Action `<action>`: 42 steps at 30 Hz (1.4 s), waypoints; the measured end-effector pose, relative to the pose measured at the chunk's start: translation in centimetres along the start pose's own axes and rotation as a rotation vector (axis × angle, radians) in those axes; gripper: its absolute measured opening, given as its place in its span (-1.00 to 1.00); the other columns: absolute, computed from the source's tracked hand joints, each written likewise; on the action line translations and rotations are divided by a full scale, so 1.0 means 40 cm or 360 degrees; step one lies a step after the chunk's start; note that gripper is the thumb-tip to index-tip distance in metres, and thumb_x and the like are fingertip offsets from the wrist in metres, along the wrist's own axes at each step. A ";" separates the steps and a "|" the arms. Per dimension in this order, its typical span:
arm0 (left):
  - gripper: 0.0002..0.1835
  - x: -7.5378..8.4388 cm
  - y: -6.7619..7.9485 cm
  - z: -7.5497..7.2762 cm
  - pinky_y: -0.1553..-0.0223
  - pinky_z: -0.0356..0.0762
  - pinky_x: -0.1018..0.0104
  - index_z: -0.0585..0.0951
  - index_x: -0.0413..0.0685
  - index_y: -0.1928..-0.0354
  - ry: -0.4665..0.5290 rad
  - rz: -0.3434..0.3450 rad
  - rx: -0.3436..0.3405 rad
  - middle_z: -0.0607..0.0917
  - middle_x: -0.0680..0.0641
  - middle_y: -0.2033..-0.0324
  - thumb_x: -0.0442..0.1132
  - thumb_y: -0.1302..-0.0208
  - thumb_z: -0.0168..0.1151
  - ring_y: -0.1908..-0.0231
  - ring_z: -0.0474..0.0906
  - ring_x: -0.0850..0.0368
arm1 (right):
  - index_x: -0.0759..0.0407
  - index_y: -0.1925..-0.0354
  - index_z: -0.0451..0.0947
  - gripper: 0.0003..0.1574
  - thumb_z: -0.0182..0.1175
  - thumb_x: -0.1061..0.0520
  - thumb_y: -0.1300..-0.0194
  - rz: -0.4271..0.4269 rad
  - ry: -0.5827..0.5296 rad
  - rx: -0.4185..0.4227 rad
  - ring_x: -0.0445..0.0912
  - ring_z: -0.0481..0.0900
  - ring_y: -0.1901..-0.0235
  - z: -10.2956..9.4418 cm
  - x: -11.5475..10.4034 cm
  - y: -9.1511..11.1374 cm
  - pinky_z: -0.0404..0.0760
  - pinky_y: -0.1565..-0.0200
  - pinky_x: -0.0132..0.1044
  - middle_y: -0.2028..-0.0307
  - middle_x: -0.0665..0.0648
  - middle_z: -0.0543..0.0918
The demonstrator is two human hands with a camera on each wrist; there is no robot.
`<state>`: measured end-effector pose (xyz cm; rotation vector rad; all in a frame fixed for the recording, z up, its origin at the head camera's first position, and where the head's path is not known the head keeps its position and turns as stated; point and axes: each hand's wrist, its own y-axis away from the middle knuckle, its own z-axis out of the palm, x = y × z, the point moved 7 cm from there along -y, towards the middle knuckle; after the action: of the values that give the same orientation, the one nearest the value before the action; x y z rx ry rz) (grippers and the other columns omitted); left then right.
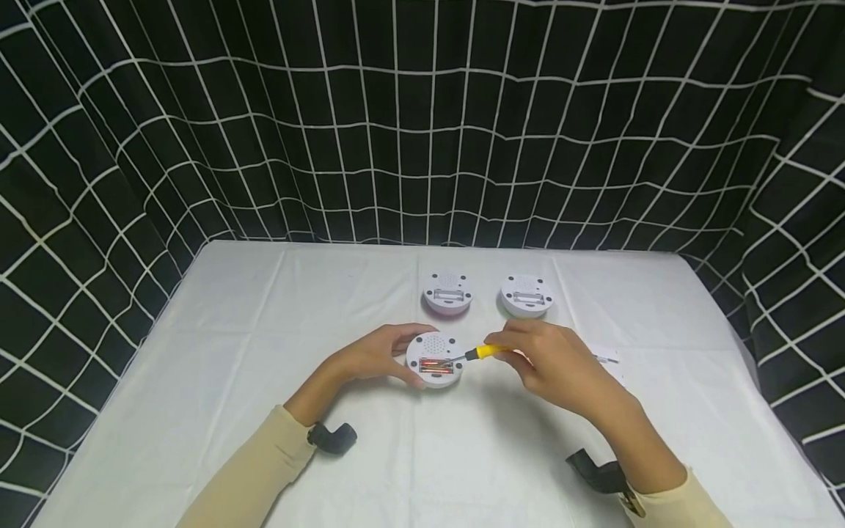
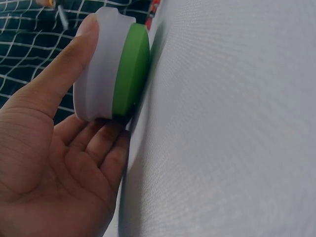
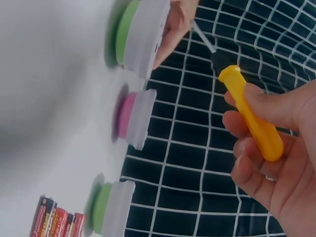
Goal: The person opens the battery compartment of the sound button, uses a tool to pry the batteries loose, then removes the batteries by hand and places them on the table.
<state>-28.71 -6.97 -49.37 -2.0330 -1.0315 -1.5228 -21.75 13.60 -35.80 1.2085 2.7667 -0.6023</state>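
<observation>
My left hand [image 1: 383,356] grips a round white device [image 1: 434,345] by its sides, thumb at the near edge and fingers behind. The device lies with its speaker holes and battery compartment up; its green side [image 2: 131,71] faces the tablecloth. Two red batteries [image 1: 436,366] show in the compartment. In my right hand [image 1: 551,359] is a screwdriver [image 3: 252,116] with a yellow handle, held between thumb and fingers. Its metal shaft points left, and the tip overlaps the compartment in the head view.
Behind the hands stand two similar devices, one with a pink side [image 3: 127,114] and one with a green side [image 3: 101,208], their compartments facing up. Several red and black batteries [image 3: 57,219] lie near the latter. A white cloth [image 1: 317,293] covers the table; a dark checked curtain [image 1: 422,147] surrounds it.
</observation>
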 end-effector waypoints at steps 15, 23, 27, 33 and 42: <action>0.00 0.010 0.004 0.002 -0.47 0.22 0.23 0.36 -0.04 -0.47 -0.0006 0.0014 -0.0003 0.53 -0.03 -0.34 -0.32 0.06 0.65 -0.39 0.38 0.10 | -0.04 0.15 0.79 -0.71 0.42 0.30 -0.21 0.0076 0.0127 0.0034 -0.22 0.39 0.51 -0.004 0.019 0.005 0.39 0.52 -0.34 0.44 -0.12 0.53; 0.00 0.015 0.005 0.002 -0.47 0.21 0.22 0.36 -0.06 -0.48 -0.0017 0.0032 -0.0001 0.53 -0.04 -0.35 -0.35 0.07 0.64 -0.39 0.38 0.09 | -0.03 0.17 0.79 -0.72 0.44 0.30 -0.18 0.0078 0.0176 0.0032 -0.21 0.39 0.52 0.004 0.016 0.005 0.39 0.53 -0.35 0.43 -0.11 0.51; 0.01 0.013 0.005 0.002 -0.48 0.20 0.22 0.36 -0.03 -0.48 -0.0025 0.0026 -0.0006 0.53 -0.02 -0.35 -0.33 0.07 0.65 -0.40 0.37 0.10 | -0.02 0.18 0.79 -0.72 0.44 0.30 -0.17 0.0087 0.0194 0.0012 -0.22 0.36 0.54 0.014 0.015 0.007 0.38 0.53 -0.38 0.43 -0.11 0.49; 0.01 0.012 0.003 0.001 -0.47 0.22 0.23 0.37 -0.04 -0.47 -0.0019 0.0048 -0.0012 0.54 -0.02 -0.33 -0.33 0.08 0.65 -0.38 0.40 0.10 | -0.02 0.19 0.78 -0.75 0.47 0.27 -0.16 0.0081 0.0189 0.0015 -0.23 0.36 0.55 0.020 0.013 0.005 0.40 0.53 -0.37 0.44 -0.11 0.47; 0.02 0.006 0.001 0.000 -0.46 0.23 0.25 0.36 -0.05 -0.48 -0.0028 0.0063 -0.0014 0.53 -0.02 -0.34 -0.34 0.09 0.66 -0.39 0.39 0.11 | -0.01 0.23 0.78 -0.76 0.51 0.26 -0.13 0.0074 0.0178 0.0017 -0.24 0.32 0.58 0.029 0.014 0.002 0.36 0.57 -0.38 0.48 -0.12 0.45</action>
<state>-28.63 -6.93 -49.15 -2.0636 -0.9873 -1.4948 -22.19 13.59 -37.00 1.3442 2.8196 -0.5629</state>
